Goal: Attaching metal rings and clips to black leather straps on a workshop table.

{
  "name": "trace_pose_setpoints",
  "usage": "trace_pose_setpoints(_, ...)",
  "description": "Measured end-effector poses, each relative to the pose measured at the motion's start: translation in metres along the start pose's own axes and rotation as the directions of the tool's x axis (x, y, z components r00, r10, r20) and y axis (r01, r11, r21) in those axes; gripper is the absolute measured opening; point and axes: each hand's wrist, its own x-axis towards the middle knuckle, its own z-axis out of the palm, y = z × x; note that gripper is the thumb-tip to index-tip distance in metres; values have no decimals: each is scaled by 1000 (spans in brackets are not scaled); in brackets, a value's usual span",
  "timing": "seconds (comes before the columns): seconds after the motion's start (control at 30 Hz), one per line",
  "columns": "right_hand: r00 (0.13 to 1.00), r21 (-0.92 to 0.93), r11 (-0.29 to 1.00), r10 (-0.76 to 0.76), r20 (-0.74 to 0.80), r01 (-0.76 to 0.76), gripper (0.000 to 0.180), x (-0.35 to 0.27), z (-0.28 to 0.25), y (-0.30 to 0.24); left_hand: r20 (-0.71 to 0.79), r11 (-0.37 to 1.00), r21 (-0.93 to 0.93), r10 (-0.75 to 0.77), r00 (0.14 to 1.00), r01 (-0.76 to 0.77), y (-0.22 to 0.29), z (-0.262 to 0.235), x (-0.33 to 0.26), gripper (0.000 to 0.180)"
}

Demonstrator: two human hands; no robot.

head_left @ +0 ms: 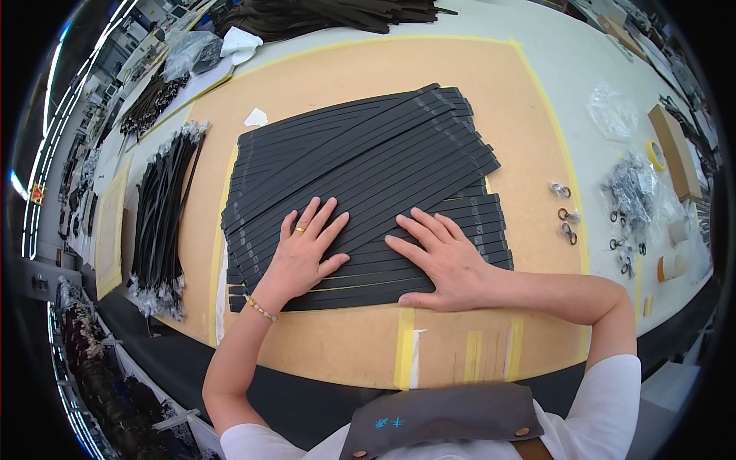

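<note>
Many flat black straps [353, 176] lie side by side on a tan board, the upper layer running slantwise over straighter rows beneath. My left hand [301, 251] rests flat on the left part of the straps, fingers spread, with a ring and a beaded bracelet on that arm. Farther right, my right hand [443, 263] also lies flat on the straps, its fingers apart and its thumb near the front edge of the rows. Neither hand grips anything. Whitish marks cross the straps near both ends.
Yellow tape edges the tan board [460, 61]. To the left lies a bundle of black straps with plastic-wrapped ends [165, 211]. Small metal rings [567, 215], a plastic bag of hardware [632, 184], a tape roll [655, 155] and a cardboard box [675, 149] lie right. Dark strips [322, 14] lie at the back.
</note>
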Motion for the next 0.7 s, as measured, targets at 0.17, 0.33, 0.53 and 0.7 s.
trace_pose_setpoints(0.17,998,-59,997,54,-14,-55,94,-9,10,2,7,998,56,13,1000,-14,-5,1,1,66)
trace_pose_setpoints(0.33,997,-97,993,65,-38,-68,97,-17,7,0,-49,991,135,18,999,-11,-15,2,-1,66)
trace_pose_setpoints(0.53,998,-73,996,50,-23,-52,100,-17,-1,2,-48,986,168,12,999,-4,-21,2,0,65)
trace_pose_setpoints(0.7,995,-96,990,102,-13,-103,106,-19,3,-1,-43,988,152,1,999,6,-31,-1,3,66)
